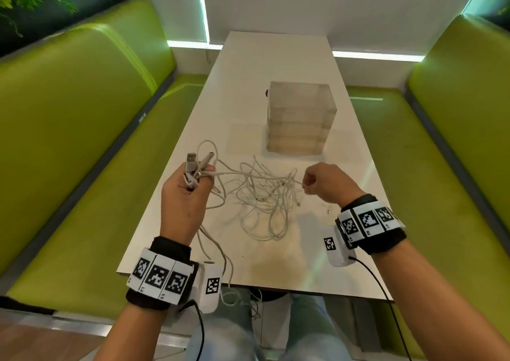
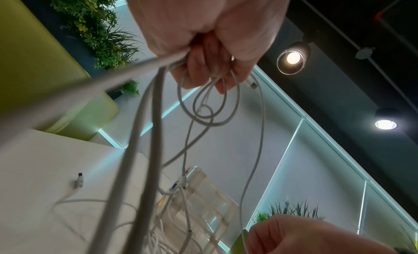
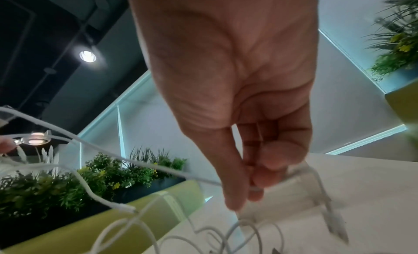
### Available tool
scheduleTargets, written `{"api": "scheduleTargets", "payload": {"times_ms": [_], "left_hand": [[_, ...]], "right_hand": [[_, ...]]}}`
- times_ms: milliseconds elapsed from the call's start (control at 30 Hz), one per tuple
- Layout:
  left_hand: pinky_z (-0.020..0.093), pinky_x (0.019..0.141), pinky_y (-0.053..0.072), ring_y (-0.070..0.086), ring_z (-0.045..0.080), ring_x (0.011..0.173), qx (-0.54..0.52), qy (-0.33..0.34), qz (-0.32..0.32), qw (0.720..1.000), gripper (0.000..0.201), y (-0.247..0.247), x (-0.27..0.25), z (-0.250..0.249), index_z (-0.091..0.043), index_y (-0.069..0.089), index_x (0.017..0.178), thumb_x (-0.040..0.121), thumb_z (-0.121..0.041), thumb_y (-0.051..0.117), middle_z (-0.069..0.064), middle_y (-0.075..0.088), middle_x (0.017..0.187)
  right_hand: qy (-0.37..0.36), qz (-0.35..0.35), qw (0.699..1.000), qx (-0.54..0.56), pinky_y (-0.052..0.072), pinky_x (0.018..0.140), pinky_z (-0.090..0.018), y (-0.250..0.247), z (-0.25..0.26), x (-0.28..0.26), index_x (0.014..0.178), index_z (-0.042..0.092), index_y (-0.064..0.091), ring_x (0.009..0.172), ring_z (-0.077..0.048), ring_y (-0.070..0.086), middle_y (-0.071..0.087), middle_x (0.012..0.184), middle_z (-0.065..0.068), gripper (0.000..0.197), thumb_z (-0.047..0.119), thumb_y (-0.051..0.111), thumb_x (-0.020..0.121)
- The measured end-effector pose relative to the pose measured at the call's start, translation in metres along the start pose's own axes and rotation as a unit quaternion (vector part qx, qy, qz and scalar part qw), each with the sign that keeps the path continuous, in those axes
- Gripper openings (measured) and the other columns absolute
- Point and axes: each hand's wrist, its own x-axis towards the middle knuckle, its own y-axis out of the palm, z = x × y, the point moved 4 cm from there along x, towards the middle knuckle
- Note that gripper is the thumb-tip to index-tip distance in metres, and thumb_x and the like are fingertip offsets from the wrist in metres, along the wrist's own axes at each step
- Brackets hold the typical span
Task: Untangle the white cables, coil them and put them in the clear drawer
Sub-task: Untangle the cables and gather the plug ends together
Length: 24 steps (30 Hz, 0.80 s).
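Observation:
A tangle of white cables [image 1: 265, 195] lies on the white table [image 1: 276, 56], with some strands trailing over the near edge. My left hand [image 1: 190, 186] is raised at the tangle's left and grips several cable ends, two USB plugs [image 1: 193, 159] sticking up from its fingers; the left wrist view shows loops [image 2: 208, 104] hanging from that fist [image 2: 203, 43]. My right hand [image 1: 317, 179] pinches one strand at the tangle's right side, fingers curled on the cable [image 3: 253, 188]. The clear drawer unit [image 1: 299, 117] stands beyond the tangle, its drawers closed.
Green upholstered benches [image 1: 82, 112] flank the table on both sides. A loose connector tip [image 1: 329, 211] lies on the table near my right wrist. Wrist-camera leads hang below both arms. My knees are under the table's near edge.

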Motion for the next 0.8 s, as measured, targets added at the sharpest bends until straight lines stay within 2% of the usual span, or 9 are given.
{"api": "scheduleTargets", "payload": {"times_ms": [100, 233, 300, 367, 433, 533, 600, 667, 800], "left_hand": [[0.019, 0.049, 0.034, 0.036, 0.002, 0.051, 0.004, -0.008, 0.035, 0.999, 0.018, 0.005, -0.003, 0.003, -0.029, 0.065, 0.084, 0.091, -0.013, 0.060, -0.018, 0.049, 0.050], [0.014, 0.052, 0.035, 0.040, 0.000, 0.051, -0.017, -0.009, 0.080, 0.997, 0.012, 0.016, -0.007, 0.001, -0.020, 0.067, 0.090, 0.091, -0.010, 0.059, -0.019, 0.050, 0.050], [0.011, 0.053, 0.035, 0.044, -0.002, 0.051, -0.018, -0.007, 0.103, 0.994, 0.013, 0.021, -0.010, -0.001, -0.015, 0.067, 0.090, 0.091, -0.005, 0.058, -0.021, 0.053, 0.051], [0.011, 0.053, 0.035, 0.045, -0.003, 0.053, -0.016, -0.004, 0.124, 0.992, 0.015, 0.024, -0.013, -0.002, -0.013, 0.067, 0.090, 0.091, -0.002, 0.057, -0.020, 0.056, 0.054], [0.012, 0.053, 0.036, 0.045, -0.002, 0.055, -0.019, -0.005, 0.130, 0.991, 0.016, 0.025, -0.014, -0.003, -0.016, 0.068, 0.089, 0.091, -0.005, 0.058, -0.019, 0.057, 0.057], [0.011, 0.054, 0.037, 0.048, -0.004, 0.057, -0.020, -0.003, 0.123, 0.992, 0.017, 0.024, -0.015, -0.002, -0.021, 0.068, 0.087, 0.091, -0.008, 0.059, -0.020, 0.059, 0.060], [0.009, 0.054, 0.037, 0.049, -0.004, 0.056, -0.025, 0.001, 0.126, 0.992, 0.015, 0.025, -0.016, -0.003, -0.020, 0.068, 0.089, 0.091, -0.008, 0.059, -0.021, 0.058, 0.058], [0.008, 0.053, 0.036, 0.049, -0.004, 0.054, -0.033, 0.000, 0.128, 0.991, 0.013, 0.027, -0.016, -0.003, -0.017, 0.068, 0.091, 0.091, -0.009, 0.058, -0.021, 0.058, 0.056], [0.007, 0.053, 0.036, 0.048, -0.006, 0.052, -0.014, -0.001, 0.121, 0.993, 0.015, 0.027, -0.015, 0.000, -0.015, 0.066, 0.086, 0.091, -0.005, 0.057, -0.021, 0.058, 0.055]], "right_hand": [[-0.043, 0.004, 0.999, 0.008, 0.037, 0.091, -0.025, -0.002, 0.010, -0.003, 0.118, 0.008, 0.061, 0.112, -0.023, 0.053, 0.059, 0.121, -0.010, 0.039, -0.006, 0.047, 0.085], [-0.129, -0.109, 0.970, 0.177, 0.045, 0.084, -0.023, -0.017, 0.052, -0.009, 0.123, 0.014, 0.058, 0.087, -0.011, 0.055, 0.061, 0.116, -0.006, 0.031, 0.007, 0.047, 0.095], [-0.166, -0.063, 0.954, 0.240, 0.048, 0.072, -0.017, -0.014, 0.070, -0.008, 0.125, 0.022, 0.057, 0.075, -0.007, 0.057, 0.061, 0.116, -0.001, 0.032, 0.014, 0.054, 0.094], [-0.177, 0.013, 0.946, 0.271, 0.045, 0.059, -0.011, -0.007, 0.084, -0.008, 0.115, 0.024, 0.061, 0.065, -0.007, 0.059, 0.062, 0.116, 0.000, 0.027, 0.012, 0.060, 0.091], [-0.170, 0.039, 0.940, 0.295, 0.048, 0.058, -0.017, -0.004, 0.090, -0.009, 0.111, 0.017, 0.063, 0.066, -0.011, 0.060, 0.063, 0.110, -0.002, 0.025, 0.015, 0.067, 0.087], [-0.088, 0.012, 0.936, 0.341, 0.055, 0.071, -0.030, 0.000, 0.087, -0.015, 0.118, 0.018, 0.051, 0.078, -0.019, 0.067, 0.055, 0.111, 0.001, 0.046, 0.036, 0.072, 0.081], [-0.051, 0.007, 0.936, 0.348, 0.054, 0.069, -0.029, 0.004, 0.085, -0.021, 0.109, 0.014, 0.052, 0.070, -0.012, 0.065, 0.059, 0.102, 0.001, 0.049, 0.046, 0.071, 0.078], [-0.061, 0.041, 0.938, 0.338, 0.050, 0.059, -0.024, 0.009, 0.087, -0.023, 0.100, 0.007, 0.057, 0.060, -0.007, 0.061, 0.067, 0.085, -0.003, 0.043, 0.042, 0.071, 0.080], [-0.079, 0.094, 0.933, 0.338, 0.048, 0.058, -0.023, 0.015, 0.089, -0.025, 0.096, 0.002, 0.063, 0.063, -0.012, 0.062, 0.073, 0.081, -0.010, 0.019, 0.015, 0.070, 0.084]]}}
